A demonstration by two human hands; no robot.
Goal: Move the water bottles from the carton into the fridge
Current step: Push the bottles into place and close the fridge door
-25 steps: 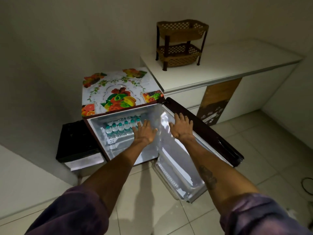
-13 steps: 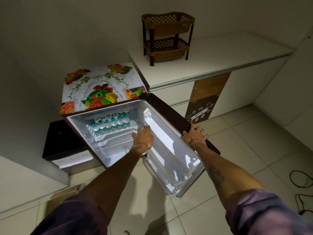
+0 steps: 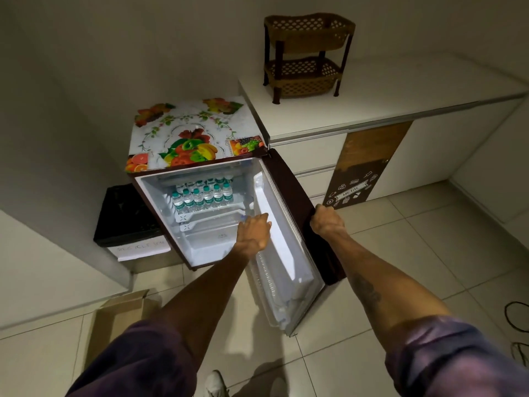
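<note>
While the door stands open, the right hand grasps its outer edge, fingers curled over the dark rim. The left hand is released and holds nothing. Its fingers lie nearly straight, extended toward the white inner liner of the door at the mouth of the fridge. Whether the fingertips touch the liner cannot be told.

Location of load: the bottles stand upright on the upper shelf inside the fridge. They are packed in two rows, caps up, each touching or just beside its neighbours. The carton lies on the floor at lower left, apart from the fridge, with a flap open. Its inside is mostly out of view, so its contents cannot be confirmed.

Handling (judgement):
- The bottles look small, full and clear-walled, so each is probably light enough for one hand.
- Thin plastic will likely give under a hard squeeze, and a chilled surface may be slick.
- Take hold round the body at the label band. Where neighbours block access, pinch the neck below the cap.
- Narrow bases tip readily, so set each bottle down flat rather than sliding it against the row.

Status (judgement): loading appears complete or nearly so. The grip on the door edge suits swinging the door shut, but the left hand must clear the gap first.
</note>
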